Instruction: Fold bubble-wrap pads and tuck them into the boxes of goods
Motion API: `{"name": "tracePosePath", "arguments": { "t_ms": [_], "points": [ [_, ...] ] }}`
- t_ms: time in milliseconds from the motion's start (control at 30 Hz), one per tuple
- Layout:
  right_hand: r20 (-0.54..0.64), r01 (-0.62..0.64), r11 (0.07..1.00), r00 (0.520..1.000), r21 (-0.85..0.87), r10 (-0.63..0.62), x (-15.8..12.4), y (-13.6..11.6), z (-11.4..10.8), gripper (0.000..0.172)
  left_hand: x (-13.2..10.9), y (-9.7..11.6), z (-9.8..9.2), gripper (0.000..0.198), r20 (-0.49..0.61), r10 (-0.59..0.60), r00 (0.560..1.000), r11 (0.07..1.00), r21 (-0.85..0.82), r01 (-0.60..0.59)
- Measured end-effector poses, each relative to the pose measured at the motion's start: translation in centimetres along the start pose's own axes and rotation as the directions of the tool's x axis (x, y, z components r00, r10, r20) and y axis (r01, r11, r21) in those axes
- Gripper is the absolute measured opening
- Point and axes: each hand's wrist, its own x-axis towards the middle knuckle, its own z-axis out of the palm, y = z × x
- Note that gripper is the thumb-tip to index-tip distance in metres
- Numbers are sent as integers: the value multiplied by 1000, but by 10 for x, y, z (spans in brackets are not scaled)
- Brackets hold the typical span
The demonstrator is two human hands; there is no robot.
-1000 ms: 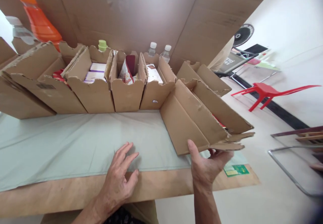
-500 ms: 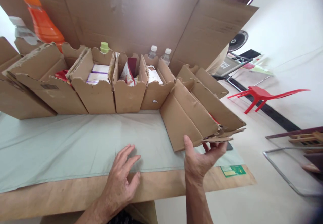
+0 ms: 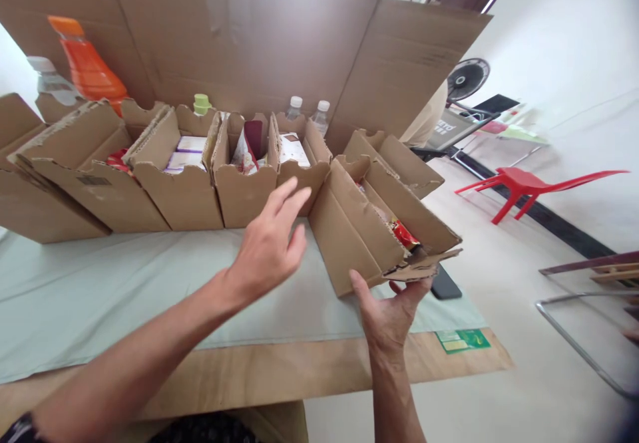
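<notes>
My right hand (image 3: 392, 306) grips the near end of a cardboard box (image 3: 349, 230) at the right of the row, thumb on its side and fingers under the torn edge. The box sits angled toward me, and a red packet (image 3: 403, 234) shows inside it. My left hand (image 3: 272, 243) is in the air with its fingers spread, holding nothing, in front of a cardboard box (image 3: 299, 180) containing a white pack (image 3: 293, 150). Left of that, another box (image 3: 249, 197) holds a patterned packet (image 3: 244, 153) with a dark red part.
More boxes stand leftward, one with purple-edged white packs (image 3: 187, 153). Behind are an orange bottle (image 3: 92, 67), clear bottles (image 3: 320, 116) and a tall cardboard panel (image 3: 279, 44). A black phone (image 3: 446, 283) and green card (image 3: 463, 341) lie at the right; a red chair (image 3: 529, 180) stands beyond.
My left hand has risen and moved forward and right, toward the boxes. The box in my right hand has tipped slightly, showing more of the red packet inside.
</notes>
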Motion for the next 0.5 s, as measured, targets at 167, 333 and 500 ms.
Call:
{"name": "tracePosePath", "arguments": {
  "t_ms": [167,333,500],
  "points": [
    [-28,-14,1000,999,21,15,-2,-2,-2,125,99,7,29,76,141,-175,974,935,333,119],
    [-46,-2,1000,999,32,4,-3,-5,-6,117,119,7,35,44,188,-310,932,802,577,151],
    [-56,12,998,998,55,-9,3,-1,-10,112,96,19,29,35,230,-263,937,766,640,58]
  ]
}}
